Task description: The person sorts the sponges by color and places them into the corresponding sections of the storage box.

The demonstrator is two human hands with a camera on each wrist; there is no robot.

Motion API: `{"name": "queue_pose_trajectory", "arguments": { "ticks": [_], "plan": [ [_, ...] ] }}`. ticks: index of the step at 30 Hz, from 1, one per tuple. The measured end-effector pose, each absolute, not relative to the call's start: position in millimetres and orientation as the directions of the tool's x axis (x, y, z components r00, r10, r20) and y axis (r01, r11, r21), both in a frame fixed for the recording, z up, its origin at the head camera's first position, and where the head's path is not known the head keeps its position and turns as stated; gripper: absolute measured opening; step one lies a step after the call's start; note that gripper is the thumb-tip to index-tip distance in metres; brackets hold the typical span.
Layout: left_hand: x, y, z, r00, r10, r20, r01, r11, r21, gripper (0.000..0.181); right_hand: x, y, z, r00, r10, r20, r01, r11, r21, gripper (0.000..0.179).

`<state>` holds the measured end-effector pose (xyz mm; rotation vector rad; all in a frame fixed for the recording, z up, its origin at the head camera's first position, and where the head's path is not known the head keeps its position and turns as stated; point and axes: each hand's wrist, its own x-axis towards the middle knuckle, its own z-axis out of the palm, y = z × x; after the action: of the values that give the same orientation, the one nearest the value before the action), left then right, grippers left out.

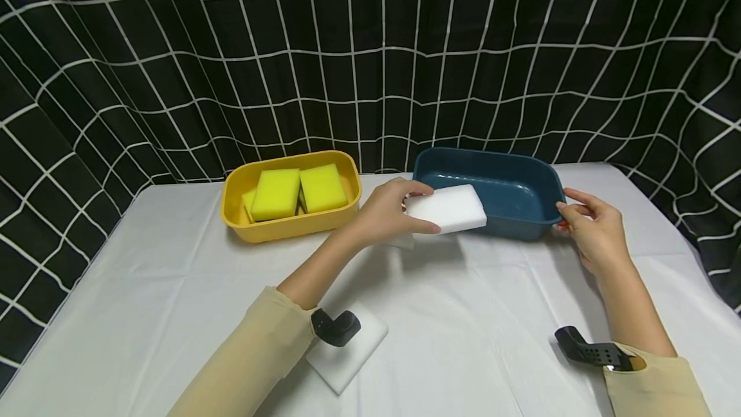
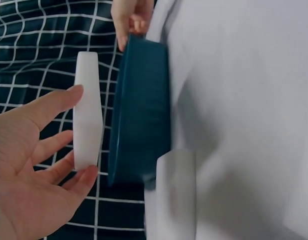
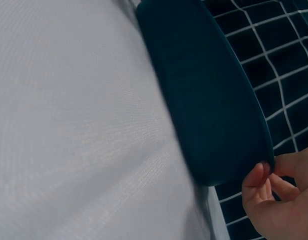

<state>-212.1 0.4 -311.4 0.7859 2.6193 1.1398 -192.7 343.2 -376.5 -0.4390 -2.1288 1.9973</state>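
Note:
A white sponge block is pinched between the thumb and fingers of my left hand, held above the front left rim of the blue bin. In the left wrist view the white sponge is seen edge-on, apart from the blue bin. My right hand pinches the bin's right end at the rim, thumb and fingers on either side, as the right wrist view also shows at the hand. The visible part of the bin's inside holds nothing.
A yellow bin with several yellow sponges stands at the left. Another white sponge lies near the front under my left forearm, and one more is partly hidden behind my left wrist. A black gridded curtain hangs behind.

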Motion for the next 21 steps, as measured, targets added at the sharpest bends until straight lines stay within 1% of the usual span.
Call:
{"name": "queue_pose_trajectory", "arguments": {
  "ticks": [12,16,21],
  "plan": [
    [-237,22,-308,-0.865,0.500,0.041,0.386,0.611,0.691,0.059,-192,344,-376,-0.937,0.342,-0.074,0.098,0.052,-0.994,0.062],
    [-242,28,-308,-0.870,0.492,0.042,0.385,0.624,0.680,0.059,-192,344,-376,-0.937,0.341,-0.080,0.102,0.048,-0.994,0.062],
    [-245,35,-308,-0.885,0.465,0.024,0.356,0.642,0.679,0.061,-192,344,-376,-0.936,0.342,-0.085,0.105,0.042,-0.994,0.062]
  ]
}}
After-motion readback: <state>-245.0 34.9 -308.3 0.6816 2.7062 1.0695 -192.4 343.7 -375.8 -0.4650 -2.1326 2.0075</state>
